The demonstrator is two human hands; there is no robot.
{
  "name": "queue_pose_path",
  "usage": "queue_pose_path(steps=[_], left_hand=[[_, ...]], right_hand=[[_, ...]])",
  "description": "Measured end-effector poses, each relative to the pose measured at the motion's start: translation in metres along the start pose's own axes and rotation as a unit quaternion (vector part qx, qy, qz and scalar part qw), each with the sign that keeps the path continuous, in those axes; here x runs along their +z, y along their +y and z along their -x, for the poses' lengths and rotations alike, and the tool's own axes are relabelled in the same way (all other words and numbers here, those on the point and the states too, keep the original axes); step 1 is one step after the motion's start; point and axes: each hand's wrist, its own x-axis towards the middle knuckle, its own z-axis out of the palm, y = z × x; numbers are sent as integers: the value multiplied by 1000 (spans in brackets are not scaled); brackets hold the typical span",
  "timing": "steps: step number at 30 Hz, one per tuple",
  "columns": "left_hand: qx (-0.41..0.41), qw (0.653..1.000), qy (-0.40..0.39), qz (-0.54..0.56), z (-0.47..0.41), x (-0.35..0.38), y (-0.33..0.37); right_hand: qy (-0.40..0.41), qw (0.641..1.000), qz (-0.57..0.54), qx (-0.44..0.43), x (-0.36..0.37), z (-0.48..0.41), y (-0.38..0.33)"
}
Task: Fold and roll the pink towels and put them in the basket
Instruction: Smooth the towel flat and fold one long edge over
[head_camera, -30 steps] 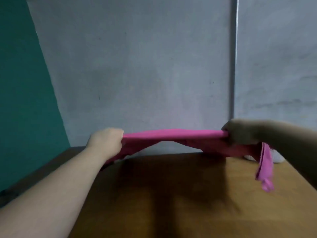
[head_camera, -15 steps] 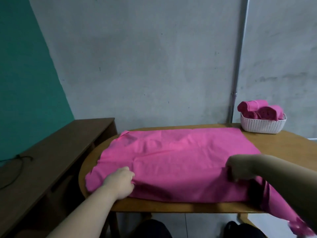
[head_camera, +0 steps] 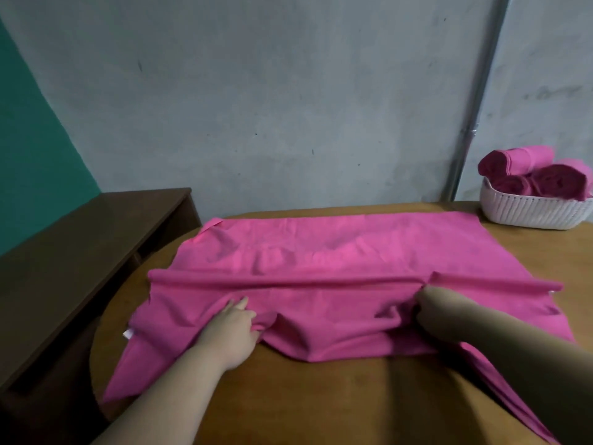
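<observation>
Towel (head_camera: 337,252) lay flat at table (head_camera: 321,396) centre, its near edge newly folded to a middle ridge: first fold begun. Left hand (head_camera: 234,322), 7 o'clock, pinched cloth; right hand (head_camera: 431,303), 4 o'clock, grip unclear. Basket (head_camera: 529,213) at 2 o'clock.

Round-edged wooden table (head_camera: 353,396) takes up 6 o'clock. Dark brown low bench (head_camera: 96,226) at 9, right beside it. Grey concrete wall (head_camera: 272,91) at 12, teal wall (head_camera: 32,139) at 10, metal pipe (head_camera: 475,101) at 2.
</observation>
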Motion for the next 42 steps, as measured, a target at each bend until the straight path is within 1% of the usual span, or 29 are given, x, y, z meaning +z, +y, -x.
queue_pose_path(steps=[5, 7, 11, 13, 15, 16, 18, 20, 22, 24, 26, 31, 33, 35, 39, 41, 42], left_hand=[[5, 1000, 20, -15, -105, -19, -9], [3, 1000, 31, -4, -152, -29, -12], [-20, 1000, 23, -1, -232, -48, -16], [-45, 998, 27, -20, -253, -59, -14], [-76, 994, 64, -45, -258, -73, -8], [-83, 991, 90, -51, -254, -80, -5], [-79, 985, 141, -53, -235, -90, -2], [-68, 981, 176, -45, -206, -95, -2], [-57, 979, 189, -52, -172, -93, -5], [-45, 976, 200, -69, -135, -90, -7], [-42, 976, 199, -72, -96, -82, -10], [-21, 986, 152, -66, -3, -45, -16], [-16, 988, 144, -58, 25, -28, -17], [-21, 988, 144, -56, 45, -14, -19], [-49, 984, 172, -24, 71, 2, -27], [-48, 978, 193, -56, 77, 4, -21], [-29, 975, 202, -87, 78, 6, -14]], right_hand=[[37, 998, -57, -4, -23, -104, 11], [56, 996, -73, -7, -33, -146, 12], [104, 991, -77, 24, -48, -219, 18], [154, 985, -54, 50, -61, -235, 17], [241, 969, -12, 59, -78, -233, 16], [277, 959, 3, 56, -87, -228, 16], [314, 948, 19, 45, -98, -209, 16], [321, 947, 15, 23, -103, -185, 19], [311, 950, 4, -1, -102, -155, 22], [292, 956, -13, -20, -96, -121, 23], [250, 967, -24, -35, -82, -86, 23], [138, 988, -15, -73, -21, -7, 22], [117, 989, -34, -87, 2, 20, 22], [129, 986, -42, -101, 20, 40, 22], [174, 976, -24, -127, 43, 67, 24], [199, 971, 2, -133, 48, 74, 22], [208, 969, 22, -134, 49, 76, 20]])
